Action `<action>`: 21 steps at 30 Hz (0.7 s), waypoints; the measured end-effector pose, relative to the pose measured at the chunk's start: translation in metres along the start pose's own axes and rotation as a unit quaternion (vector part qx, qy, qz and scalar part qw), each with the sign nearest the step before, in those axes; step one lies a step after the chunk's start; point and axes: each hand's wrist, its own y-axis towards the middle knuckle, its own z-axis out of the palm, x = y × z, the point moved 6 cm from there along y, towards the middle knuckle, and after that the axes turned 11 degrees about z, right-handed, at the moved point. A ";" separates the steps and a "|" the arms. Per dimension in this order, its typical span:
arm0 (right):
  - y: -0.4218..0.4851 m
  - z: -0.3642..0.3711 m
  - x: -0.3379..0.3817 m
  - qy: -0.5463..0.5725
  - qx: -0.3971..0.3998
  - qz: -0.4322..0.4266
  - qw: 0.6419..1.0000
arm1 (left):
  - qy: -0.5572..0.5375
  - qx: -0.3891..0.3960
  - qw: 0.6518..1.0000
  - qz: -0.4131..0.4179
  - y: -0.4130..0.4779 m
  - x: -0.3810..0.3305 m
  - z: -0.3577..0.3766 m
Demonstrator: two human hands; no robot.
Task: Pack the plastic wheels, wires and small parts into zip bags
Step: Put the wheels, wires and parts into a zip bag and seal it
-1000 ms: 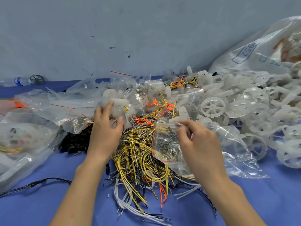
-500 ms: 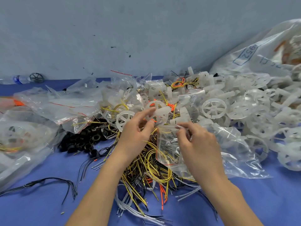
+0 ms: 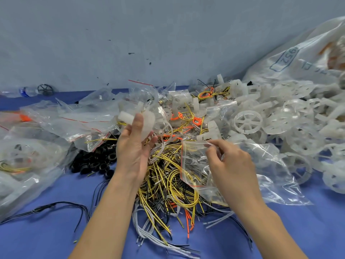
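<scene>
"Plastic wheels (image 3: pixel 248 121) in a big heap on the right of the blue surface (image 3: pixel 46 240). Why there?" my friend asks.

"So I can reach them fast from that side, I think. They lie on top of each other."

"And the wires (image 3: pixel 168 176)?"

"They lie in a tangled pile in the middle, right under my hands. I only have to reach down for them."

"What is your right grip (image 3: pixel 231 165) doing?"

"It pinches the top edge of a clear zip bag (image 3: pixel 194 165). The bag hangs down onto the wires. I hold it by the edge so the mouth can gape, I think. I can't tell what is inside it."

"And the left grip (image 3: pixel 133 148)?"

"It is up above the wires, just beside the bag. Its fingers are curled round a white plastic part (image 3: pixel 148 119). I hold the part high and close to the bag, so I guess it goes in next."

"Those little black rings (image 3: pixel 97 161)?"

"They sit in a small heap left of the wires. Nobody is touching them."
</scene>
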 end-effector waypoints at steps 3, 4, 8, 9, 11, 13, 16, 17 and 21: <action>0.000 0.000 0.001 -0.007 -0.010 -0.001 1.000 | -0.021 -0.038 0.999 -0.023 0.000 0.002 -0.008; 0.000 0.001 0.001 -0.008 -0.012 -0.001 1.000 | -0.019 -0.040 0.999 -0.026 0.000 0.001 -0.009; 0.001 0.001 0.002 -0.001 -0.010 -0.002 1.000 | 0.057 -0.019 0.998 0.010 0.002 -0.009 -0.010; 0.001 0.001 0.003 0.003 -0.008 -0.003 1.000 | 0.088 -0.008 0.996 0.029 0.002 -0.014 -0.008; 0.001 0.000 0.003 0.012 -0.006 -0.001 1.000 | 0.136 0.013 0.988 0.068 -0.001 -0.024 -0.001; 0.000 -0.001 0.004 0.018 -0.002 0.005 1.000 | 0.175 0.032 0.979 0.098 -0.006 -0.036 0.008; -0.001 -0.001 0.005 0.024 0.003 0.007 1.000 | 0.193 0.056 0.972 0.123 -0.018 -0.049 0.018; -0.001 -0.002 0.005 0.029 0.004 0.007 1.000 | 0.173 0.072 0.976 0.107 -0.024 -0.049 0.022; -0.002 -0.003 0.008 0.051 0.008 0.013 0.999 | 0.124 0.136 0.983 0.006 -0.050 -0.032 0.030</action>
